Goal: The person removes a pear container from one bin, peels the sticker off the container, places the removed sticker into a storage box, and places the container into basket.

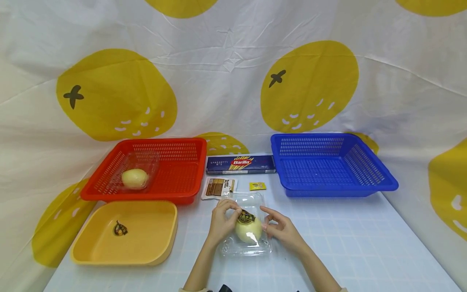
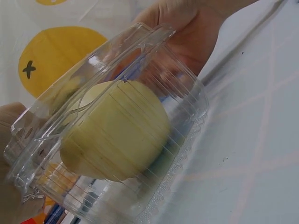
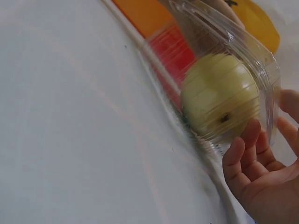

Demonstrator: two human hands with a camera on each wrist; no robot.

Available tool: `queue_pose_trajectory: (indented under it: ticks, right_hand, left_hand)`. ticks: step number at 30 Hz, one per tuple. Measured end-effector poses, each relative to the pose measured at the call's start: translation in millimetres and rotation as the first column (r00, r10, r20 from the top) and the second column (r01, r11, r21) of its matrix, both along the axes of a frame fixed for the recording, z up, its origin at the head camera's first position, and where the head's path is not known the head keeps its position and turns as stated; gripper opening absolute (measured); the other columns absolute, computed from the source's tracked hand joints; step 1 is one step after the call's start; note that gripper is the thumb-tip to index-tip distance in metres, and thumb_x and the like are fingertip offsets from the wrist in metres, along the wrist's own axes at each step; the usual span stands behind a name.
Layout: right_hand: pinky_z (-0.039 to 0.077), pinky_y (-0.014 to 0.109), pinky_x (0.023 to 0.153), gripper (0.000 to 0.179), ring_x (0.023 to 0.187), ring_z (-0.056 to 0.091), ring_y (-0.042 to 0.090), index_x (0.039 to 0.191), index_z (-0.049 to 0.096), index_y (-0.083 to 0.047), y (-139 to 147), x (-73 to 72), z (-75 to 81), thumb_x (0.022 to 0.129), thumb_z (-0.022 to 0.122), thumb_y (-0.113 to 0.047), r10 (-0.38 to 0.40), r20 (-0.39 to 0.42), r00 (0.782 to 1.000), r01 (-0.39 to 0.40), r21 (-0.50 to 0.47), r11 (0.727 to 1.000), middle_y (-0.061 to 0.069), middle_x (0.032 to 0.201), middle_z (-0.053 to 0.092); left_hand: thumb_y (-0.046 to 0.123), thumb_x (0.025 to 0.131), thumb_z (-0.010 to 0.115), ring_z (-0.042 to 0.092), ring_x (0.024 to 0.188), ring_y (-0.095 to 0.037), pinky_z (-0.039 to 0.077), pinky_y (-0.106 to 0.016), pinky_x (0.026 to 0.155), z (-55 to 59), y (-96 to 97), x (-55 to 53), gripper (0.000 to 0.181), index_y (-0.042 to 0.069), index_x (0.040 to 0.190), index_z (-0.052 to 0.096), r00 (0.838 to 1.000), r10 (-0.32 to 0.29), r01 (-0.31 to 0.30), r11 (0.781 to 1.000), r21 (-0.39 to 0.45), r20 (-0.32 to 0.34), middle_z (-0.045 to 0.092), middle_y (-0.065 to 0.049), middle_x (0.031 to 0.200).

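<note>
Before a printed cloth (image 1: pixel 226 93), working at a desk (image 1: pixel 328 247) between blue basket (image 1: pixel 339 188), red basket (image 1: pixel 178 174) and tray (image 1: pixel 146 243), having spaghetti (image 1: pixel 240 164) and pouch (image 1: pixel 220 188) beyond the box (image 1: pixel 263 245). Resting the right hand (image 1: pixel 284 232), fingers loosely bent, against the box, probably steadying it; over the lid (image 1: pixel 251 201) blocking the fruit (image 1: pixel 248 233) inside, pinching the label (image 1: pixel 246 216) with the left hand's (image 1: pixel 221 219) fingers.

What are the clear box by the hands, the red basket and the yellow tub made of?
The clear box looks like thin, shiny plastic: it's see-through, with ridges and bright glints. The red basket is probably stiff moulded plastic, slightly glossy, with rows of neat slots. The yellow tub seems smooth, duller plastic, with rounded corners, but that's less certain.
</note>
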State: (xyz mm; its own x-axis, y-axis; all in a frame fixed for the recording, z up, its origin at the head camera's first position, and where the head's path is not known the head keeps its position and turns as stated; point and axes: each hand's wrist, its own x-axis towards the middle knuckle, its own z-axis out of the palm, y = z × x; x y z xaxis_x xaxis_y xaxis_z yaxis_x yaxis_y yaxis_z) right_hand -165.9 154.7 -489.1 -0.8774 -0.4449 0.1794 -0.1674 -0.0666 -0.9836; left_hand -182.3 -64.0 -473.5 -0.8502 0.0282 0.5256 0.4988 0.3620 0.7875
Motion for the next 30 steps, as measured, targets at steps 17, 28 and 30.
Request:
queue_pose_trajectory:
  ticks: [17, 28, 30]
  right_hand:
    - [0.049, 0.020, 0.056, 0.057, 0.061, 0.053, 0.004, 0.136, 0.031, 0.015, -0.4, 1.7, 2.0, 0.089, 0.059, -0.001, 0.000, -0.014, 1.000, -0.001, -0.018, 1.000, 0.009, 0.093, 0.047]
    - [0.049, 0.021, 0.057, 0.056, 0.062, 0.054, 0.005, 0.136, 0.032, 0.015, -0.2, 1.4, 1.8, 0.089, 0.059, -0.001, -0.011, -0.007, 1.000, 0.011, 0.001, 1.000, 0.011, 0.093, 0.047]
    - [0.049, 0.020, 0.057, 0.057, 0.062, 0.054, 0.005, 0.136, 0.031, 0.015, -0.2, 1.1, 1.4, 0.089, 0.059, 0.000, -0.009, -0.004, 1.000, 0.009, -0.003, 1.000, 0.011, 0.093, 0.047]
  left_hand:
    - [-0.011, 0.075, 0.069, 0.058, 0.087, -0.028, 0.045, -0.035, 0.087, 9.9, 0.9, 4.5, 0.008, -0.003, 0.074, 0.065, 0.998, -0.028, 0.026, 0.999, 0.037, 0.052, 0.065, -0.011, 0.082]
    - [-0.012, 0.076, 0.066, 0.057, 0.090, -0.033, 0.042, -0.038, 0.094, 41.0, -0.8, 20.1, 0.005, -0.008, 0.075, 0.064, 0.989, -0.066, 0.057, 0.996, 0.075, 0.130, 0.065, -0.017, 0.085]
    - [-0.012, 0.076, 0.065, 0.057, 0.091, -0.033, 0.041, -0.038, 0.095, 41.0, -0.8, 20.2, 0.004, -0.008, 0.075, 0.064, 0.987, -0.071, 0.059, 0.994, 0.088, 0.142, 0.065, -0.017, 0.085]
